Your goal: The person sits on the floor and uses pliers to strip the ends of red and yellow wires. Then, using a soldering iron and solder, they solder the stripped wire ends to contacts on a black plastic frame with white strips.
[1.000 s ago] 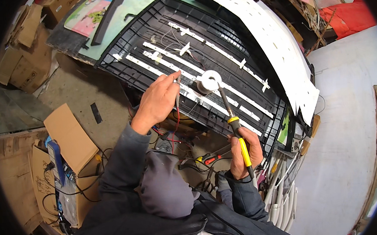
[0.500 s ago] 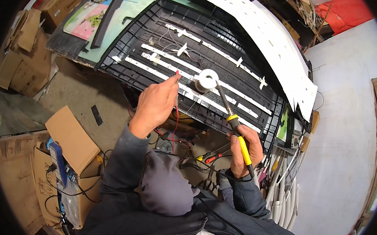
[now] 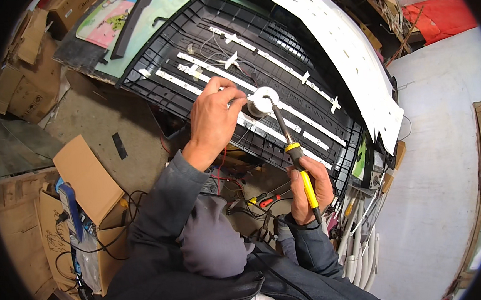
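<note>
Fingers of the right hand (image 3: 322,188) wrap snugly around the yellow-and-black handle of a pen-shaped soldering iron (image 3: 294,152), thumb on one side and the others on the far side. Dark grey sleeves (image 3: 163,200) cover both forearms. Below the right hand, pale slender tubes (image 3: 364,258) stand bundled together. At the lower left sits an opened brown cardboard carton (image 3: 88,172), with a flat blue-edged device (image 3: 70,209) upright in it. A red-handled tool (image 3: 269,200) lies among dark cables, between the two forearms.

Farther forward, the left hand (image 3: 213,118) has thumb and forefinger drawn together just beside a white ring-shaped spool (image 3: 257,105); whether they pinch anything cannot be told. The iron slants up and leftward, its metal end at the spool's hollow; contact there cannot be made out. The spool sits on a broad black ribbed plastic panel (image 3: 158,52), amid long narrow white strips (image 3: 317,128) that run slantwise across it.

Along the panel's far right side leans a large curved white sheet (image 3: 339,43). Beyond are a brown cardboard box (image 3: 72,12) at upper left and bright red cloth (image 3: 440,18) at upper right.
</note>
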Demonstrator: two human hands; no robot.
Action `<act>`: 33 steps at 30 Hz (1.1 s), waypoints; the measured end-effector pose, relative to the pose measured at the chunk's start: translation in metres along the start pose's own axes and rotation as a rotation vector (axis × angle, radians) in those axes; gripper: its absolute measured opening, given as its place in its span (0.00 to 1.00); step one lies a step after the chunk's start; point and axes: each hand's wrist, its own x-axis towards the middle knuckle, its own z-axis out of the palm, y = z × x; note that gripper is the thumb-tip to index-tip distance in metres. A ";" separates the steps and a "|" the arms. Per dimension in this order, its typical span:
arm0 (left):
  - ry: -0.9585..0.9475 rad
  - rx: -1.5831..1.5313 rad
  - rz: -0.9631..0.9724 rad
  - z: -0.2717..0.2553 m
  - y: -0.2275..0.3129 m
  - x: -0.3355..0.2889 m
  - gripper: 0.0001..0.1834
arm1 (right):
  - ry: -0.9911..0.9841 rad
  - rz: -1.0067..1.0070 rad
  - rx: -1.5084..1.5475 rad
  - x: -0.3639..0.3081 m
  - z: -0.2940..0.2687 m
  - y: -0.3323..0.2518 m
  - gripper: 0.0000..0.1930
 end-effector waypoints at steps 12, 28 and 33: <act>-0.281 0.054 -0.322 0.014 -0.007 0.006 0.12 | -0.021 -0.024 -0.057 0.004 0.006 0.010 0.15; -0.341 -0.560 -0.591 0.039 -0.055 0.011 0.08 | -0.095 -0.030 -0.077 0.012 0.013 0.023 0.13; -0.338 -0.639 -0.597 0.037 -0.052 0.013 0.07 | -0.093 -0.048 -0.083 0.015 0.015 0.023 0.13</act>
